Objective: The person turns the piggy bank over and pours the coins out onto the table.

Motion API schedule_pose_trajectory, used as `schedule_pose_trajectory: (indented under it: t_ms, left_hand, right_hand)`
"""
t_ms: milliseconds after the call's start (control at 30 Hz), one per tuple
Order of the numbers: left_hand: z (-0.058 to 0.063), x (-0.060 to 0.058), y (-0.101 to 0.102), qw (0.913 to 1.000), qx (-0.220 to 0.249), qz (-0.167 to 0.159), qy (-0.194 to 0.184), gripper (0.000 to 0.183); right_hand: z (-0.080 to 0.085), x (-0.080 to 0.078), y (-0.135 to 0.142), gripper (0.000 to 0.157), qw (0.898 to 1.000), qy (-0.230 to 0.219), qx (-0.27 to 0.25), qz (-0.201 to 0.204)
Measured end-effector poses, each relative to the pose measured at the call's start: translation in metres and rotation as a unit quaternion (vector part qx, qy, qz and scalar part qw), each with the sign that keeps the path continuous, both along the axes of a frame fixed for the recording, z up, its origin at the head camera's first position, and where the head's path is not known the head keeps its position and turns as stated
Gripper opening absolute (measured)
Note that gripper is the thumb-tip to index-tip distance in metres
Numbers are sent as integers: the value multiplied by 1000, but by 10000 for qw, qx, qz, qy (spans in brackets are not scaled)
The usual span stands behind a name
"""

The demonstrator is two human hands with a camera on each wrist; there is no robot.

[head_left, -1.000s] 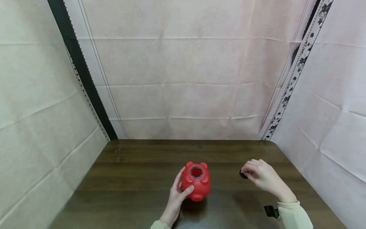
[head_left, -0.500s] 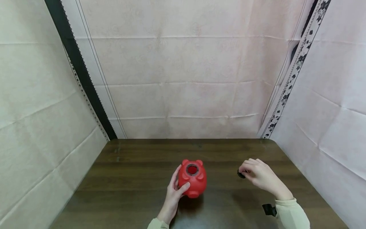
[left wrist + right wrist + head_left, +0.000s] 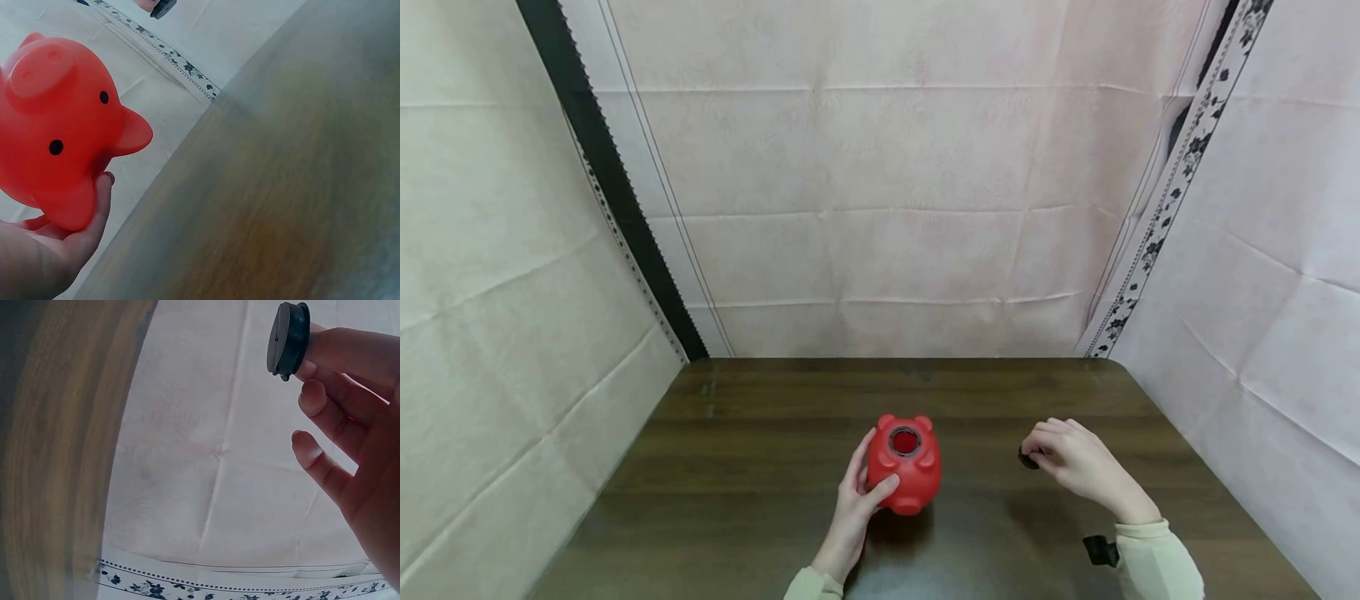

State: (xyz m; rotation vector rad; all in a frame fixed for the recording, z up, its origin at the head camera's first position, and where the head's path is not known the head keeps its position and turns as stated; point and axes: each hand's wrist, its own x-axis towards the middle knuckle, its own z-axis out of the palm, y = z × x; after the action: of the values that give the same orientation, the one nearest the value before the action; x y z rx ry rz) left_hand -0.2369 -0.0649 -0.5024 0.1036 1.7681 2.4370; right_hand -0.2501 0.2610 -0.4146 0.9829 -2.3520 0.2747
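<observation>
Above the table (image 3: 760,467), the left hand (image 3: 852,504) held a red pig-shaped bank (image 3: 917,479), thumb and fingers curled round one side, its round opening (image 3: 905,442) uncovered and turned toward the head view. Its smooth body looked light, fairly stiff and perhaps slightly slippery; the rounded flank, clear of the opening, seemed the surest hold. Well apart from it, the right hand (image 3: 1078,467) pinched a black stopper (image 3: 290,340) at its fingertips; that was likely light, somewhat pliable and best taken by its edge.
</observation>
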Motion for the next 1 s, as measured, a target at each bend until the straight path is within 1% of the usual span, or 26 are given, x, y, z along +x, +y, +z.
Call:
schedule_pose_trajectory:
  t_ms: [200,400,567,800,1000]
  left_hand:
    - [-1,1,0,9999,-79,78,11,72]
    - [-1,0,-2,9997,-170,170,51,73]
    - [1,0,-2,9996,-196,181,42,73]
    - [2,-1,-1,9993,-292,210,74,72]
    - [0,0,1,9993,-319,181,120,72]
  right_hand:
    - [-7,-2,-1,31,9998,-186,3,7]
    - [-16,-6,-1,30,9997,-253,-20,-39]
    - [-23,-7,0,28,9987,-495,-24,-91]
    - [-31,-6,3,28,9969,-733,-29,-277]
    - [-39,-2,6,27,9928,-1158,-43,-319]
